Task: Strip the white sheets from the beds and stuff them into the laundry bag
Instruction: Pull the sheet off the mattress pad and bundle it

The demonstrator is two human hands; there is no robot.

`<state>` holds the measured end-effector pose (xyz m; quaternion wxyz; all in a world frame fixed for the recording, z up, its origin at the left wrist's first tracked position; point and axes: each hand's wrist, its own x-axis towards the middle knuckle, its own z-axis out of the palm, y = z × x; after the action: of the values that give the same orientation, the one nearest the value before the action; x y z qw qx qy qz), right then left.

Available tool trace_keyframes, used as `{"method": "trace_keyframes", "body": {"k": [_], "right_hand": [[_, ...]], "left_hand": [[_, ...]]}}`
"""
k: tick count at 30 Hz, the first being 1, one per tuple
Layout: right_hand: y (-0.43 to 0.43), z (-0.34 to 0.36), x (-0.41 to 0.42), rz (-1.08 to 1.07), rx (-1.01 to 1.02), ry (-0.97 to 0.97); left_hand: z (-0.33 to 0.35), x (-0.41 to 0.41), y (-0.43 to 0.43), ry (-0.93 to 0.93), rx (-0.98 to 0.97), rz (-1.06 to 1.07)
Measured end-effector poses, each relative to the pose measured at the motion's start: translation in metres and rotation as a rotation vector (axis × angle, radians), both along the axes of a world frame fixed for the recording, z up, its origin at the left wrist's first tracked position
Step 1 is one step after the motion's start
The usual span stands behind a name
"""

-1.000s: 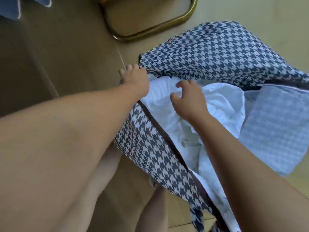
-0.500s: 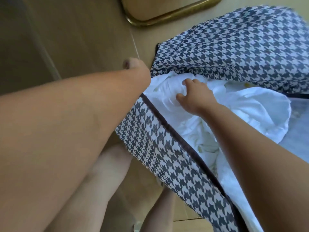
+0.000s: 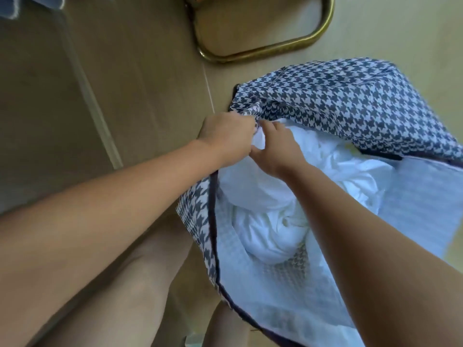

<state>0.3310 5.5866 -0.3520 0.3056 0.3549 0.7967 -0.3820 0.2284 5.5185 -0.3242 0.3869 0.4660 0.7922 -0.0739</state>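
A houndstooth laundry bag (image 3: 350, 101) stands open on the wooden floor at the right, its pale lining showing. Bunched white sheets (image 3: 275, 216) fill its mouth. My left hand (image 3: 226, 136) grips the bag's rim at the far left corner, fingers curled over the fabric. My right hand (image 3: 278, 149) sits right beside it on top of the sheets, fingers curled into the white cloth at that same corner.
A brass-coloured tubular chair base (image 3: 263, 50) rests on the floor just beyond the bag. A pale strip (image 3: 92, 101) runs across the floor at the left. Blue fabric (image 3: 15, 6) hangs in the top left corner. My bare legs (image 3: 130, 284) stand below the arms.
My right hand has moved left across the sheets to meet my left hand at the bag's corner. The sheets lie lower in the bag, with more of the lining showing.
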Motion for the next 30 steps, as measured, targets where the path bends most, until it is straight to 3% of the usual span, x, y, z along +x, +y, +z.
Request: {"method": "trace_keyframes", "body": {"k": [5,8,12,15,17,19,22,30], "right_hand": [[0.026,0.037,0.006,-0.194,0.171,0.123],[0.046,0.06,0.016,-0.218,0.224,0.145],[0.062,0.102,0.015,-0.321,0.296,0.195],[0.064,0.142,0.014,-0.375,0.376,0.19],[0.06,0.175,0.02,-0.226,0.422,0.162],[0.051,0.203,0.034,-0.022,0.494,0.204],[0.032,0.234,0.069,0.158,0.589,0.326],[-0.047,0.262,0.132,0.085,0.649,0.324]], "left_hand": [[0.095,0.002,-0.005,-0.07,0.624,0.225],[0.137,0.002,-0.015,-0.122,0.757,0.22],[0.161,-0.004,-0.036,-0.088,0.701,0.259],[0.166,-0.013,-0.034,0.08,0.403,0.218],[0.164,-0.019,-0.021,0.153,0.147,0.176],[0.167,-0.014,-0.009,0.104,0.046,0.129],[0.185,0.003,0.001,0.0,-0.003,0.053],[0.229,0.06,-0.099,0.092,0.114,0.407]]}}
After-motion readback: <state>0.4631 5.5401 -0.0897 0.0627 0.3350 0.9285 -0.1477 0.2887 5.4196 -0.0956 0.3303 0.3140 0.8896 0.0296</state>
